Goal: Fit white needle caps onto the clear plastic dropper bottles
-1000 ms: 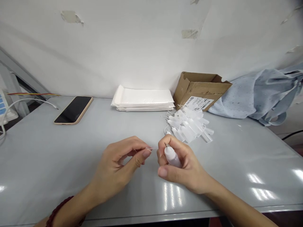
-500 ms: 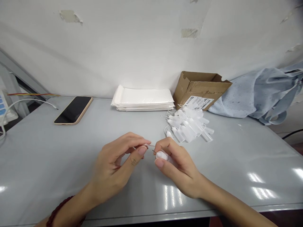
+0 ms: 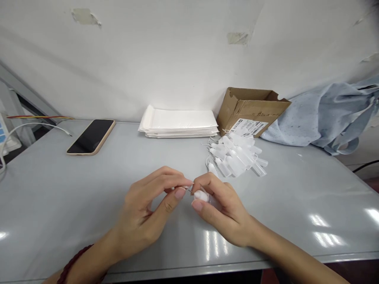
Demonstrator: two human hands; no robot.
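Note:
Near the front middle of the grey table (image 3: 89, 189), my right hand (image 3: 222, 209) pinches a small white bottle (image 3: 201, 196) between thumb and fingers, its pointed tip facing left. A thin needle-like tip sticks out of it toward my left hand (image 3: 154, 205). The thumb and index finger of my left hand are closed on something small and thin at the needle's end, mostly hidden by the fingertips. Behind my right hand lies a pile of translucent white bottles (image 3: 237, 156) with thin loops attached.
A stack of white envelopes (image 3: 183, 122) lies against the wall, beside an open cardboard box (image 3: 251, 110). Light blue fabric (image 3: 310, 114) is at the right back. A phone (image 3: 91, 137) and a white cable (image 3: 38, 124) are at the left.
The fingertips of my left hand have moved slightly right, closer to the bottle's tip. The bottle in my right hand has shifted slightly left.

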